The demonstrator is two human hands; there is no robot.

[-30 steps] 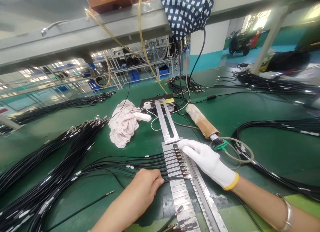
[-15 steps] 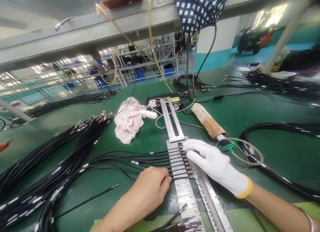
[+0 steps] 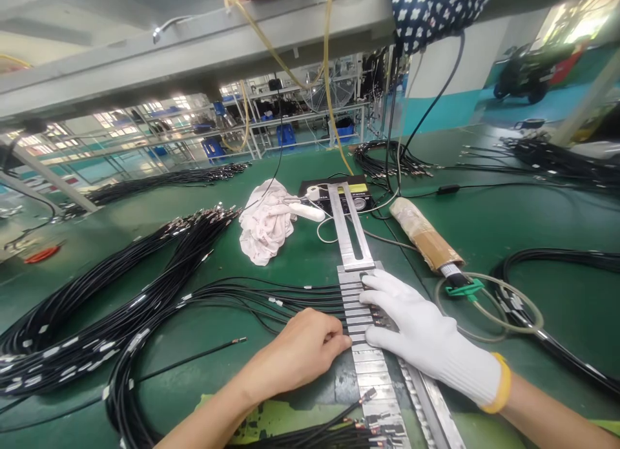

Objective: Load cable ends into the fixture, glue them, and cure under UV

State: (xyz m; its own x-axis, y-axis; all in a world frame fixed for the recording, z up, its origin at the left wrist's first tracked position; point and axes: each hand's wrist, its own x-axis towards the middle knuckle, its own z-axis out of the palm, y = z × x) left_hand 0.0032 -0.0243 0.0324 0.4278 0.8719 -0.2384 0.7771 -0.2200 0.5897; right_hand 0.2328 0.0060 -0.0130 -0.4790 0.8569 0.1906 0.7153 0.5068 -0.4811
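Observation:
My bare left hand [image 3: 307,349] is closed at the left edge of a slotted metal fixture [image 3: 371,368], thumb and forefinger pinched on the lowest black cable of a row. Several black cables [image 3: 290,298] run from the left into the fixture's slots, side by side. Over their tips lies my right hand [image 3: 421,329] in a white knit glove with a yellow cuff, its fingers spread and touching the fixture; most of the tips are hidden beneath it. Nearer me, more black cables [image 3: 334,429] with bared ends lie across the lower fixture.
Large bundles of black cable [image 3: 159,261] cover the left of the green table [image 3: 310,255]. Beyond the fixture are a crumpled pink cloth [image 3: 266,223] and a black control box [image 3: 361,194]. A paper-wrapped tool [image 3: 423,232] with a hose lies right; a metal beam [image 3: 194,55] crosses above.
My right hand has come down and toward me along the row, fingers spreading over the cable tips. My left hand stays at the lowest cable. The view has shifted left.

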